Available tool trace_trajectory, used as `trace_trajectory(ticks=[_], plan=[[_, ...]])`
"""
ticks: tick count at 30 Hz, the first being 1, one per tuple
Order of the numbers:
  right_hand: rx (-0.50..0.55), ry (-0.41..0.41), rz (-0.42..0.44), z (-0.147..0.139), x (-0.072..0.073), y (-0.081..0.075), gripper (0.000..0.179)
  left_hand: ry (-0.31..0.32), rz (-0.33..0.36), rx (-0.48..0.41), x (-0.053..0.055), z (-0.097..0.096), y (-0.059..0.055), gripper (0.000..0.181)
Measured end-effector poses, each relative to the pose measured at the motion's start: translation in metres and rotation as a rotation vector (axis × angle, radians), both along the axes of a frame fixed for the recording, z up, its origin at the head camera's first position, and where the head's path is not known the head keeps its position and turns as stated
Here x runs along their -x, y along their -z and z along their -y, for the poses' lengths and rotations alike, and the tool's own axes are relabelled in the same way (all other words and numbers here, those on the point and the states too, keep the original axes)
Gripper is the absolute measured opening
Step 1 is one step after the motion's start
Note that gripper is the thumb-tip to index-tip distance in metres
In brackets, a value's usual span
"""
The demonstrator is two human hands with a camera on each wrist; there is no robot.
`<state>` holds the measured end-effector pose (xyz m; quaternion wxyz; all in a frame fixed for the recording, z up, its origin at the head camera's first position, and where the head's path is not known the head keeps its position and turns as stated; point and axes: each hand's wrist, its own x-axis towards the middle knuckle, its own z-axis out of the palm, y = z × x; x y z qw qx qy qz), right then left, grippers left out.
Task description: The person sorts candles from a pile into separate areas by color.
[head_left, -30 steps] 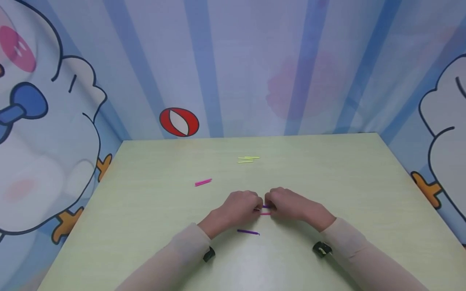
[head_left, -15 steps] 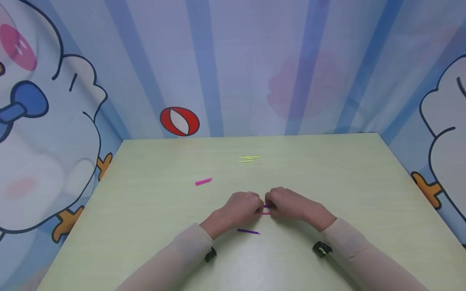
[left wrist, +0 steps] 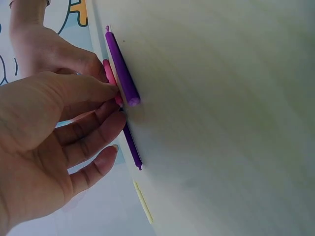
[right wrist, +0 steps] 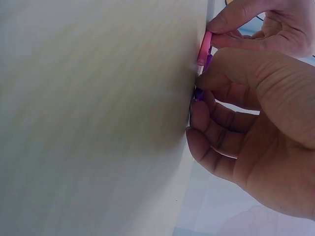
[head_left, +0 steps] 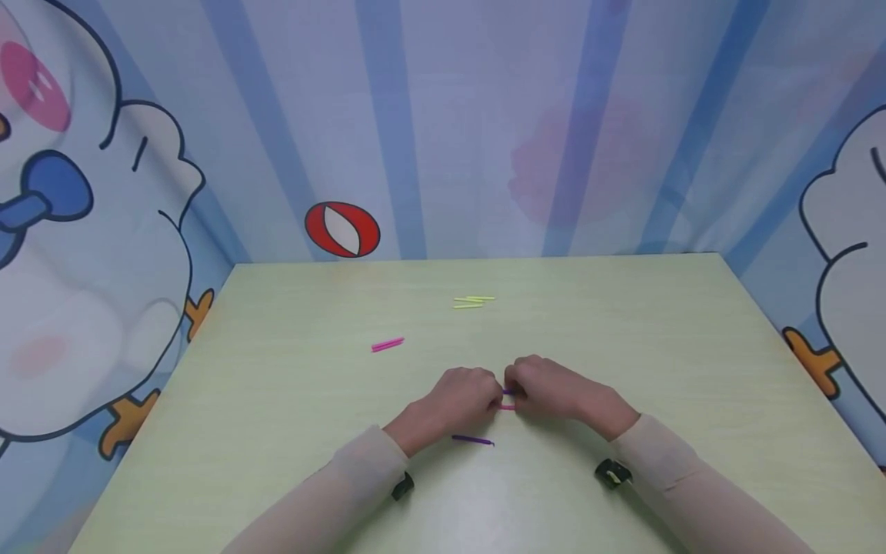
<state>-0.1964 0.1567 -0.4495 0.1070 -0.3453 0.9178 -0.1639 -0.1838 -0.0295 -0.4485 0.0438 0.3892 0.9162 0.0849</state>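
Observation:
Two thin candles, one pink (right wrist: 204, 49) and one purple (right wrist: 199, 94), lie side by side between my hands on the table. With thumb and fingertips, my left hand (head_left: 460, 398) pinches the pink candle. My right hand (head_left: 554, 387) has its thumb and index finger on the purple candle, whose far part is covered by fingers. In the head view only short lengths of both candles show in the gap between the hands. Another purple candle (head_left: 473, 440), with a wick at one end, lies apart, nearer the person and below the left hand.
A pair of pink candles (head_left: 388, 345) lies to the left on the pale table (head_left: 291, 431). Several yellow candles (head_left: 467, 306) are loosely grouped further back. A printed backdrop (head_left: 471, 131) stands along the table's far edge.
My left hand has shifted slightly right, closer to the right hand, while keeping its pinch. The right hand stays almost in place, and the candles lying apart have not moved.

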Motion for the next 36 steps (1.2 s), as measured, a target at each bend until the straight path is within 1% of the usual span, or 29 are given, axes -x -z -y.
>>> trace_trajectory(ticks=[5, 8, 11, 16, 20, 25, 31, 36], plan=[[-0.002, 0.001, 0.008, 0.0, 0.0, 0.0, 0.009, 0.004, -0.012, 0.014, -0.001, 0.0, -0.001, 0.016], [0.0, 0.003, 0.013, 0.0, 0.0, 0.0, 0.009, 0.005, -0.013, 0.025, 0.0, 0.002, -0.004, 0.012], [-0.001, 0.005, 0.008, 0.0, 0.0, 0.001, 0.008, 0.005, -0.014, 0.033, 0.002, 0.004, -0.006, 0.009], [-0.01, 0.007, 0.003, 0.0, 0.0, 0.0, 0.008, 0.006, -0.021, 0.024, 0.007, 0.009, -0.011, 0.01], [0.003, -0.001, 0.01, 0.0, 0.0, -0.002, 0.009, -0.001, -0.002, 0.022, 0.01, 0.012, -0.013, 0.008], [0.005, -0.009, 0.008, 0.0, 0.0, -0.002, 0.011, -0.01, 0.001, 0.03, 0.013, 0.014, -0.018, 0.008], [-0.008, -0.009, 0.006, 0.001, 0.001, -0.001, 0.009, -0.029, 0.018, 0.021, 0.015, 0.018, -0.023, 0.007], [-0.017, -0.005, 0.004, 0.001, 0.001, 0.0, 0.007, -0.039, 0.013, 0.014, 0.016, 0.019, -0.025, 0.009]])
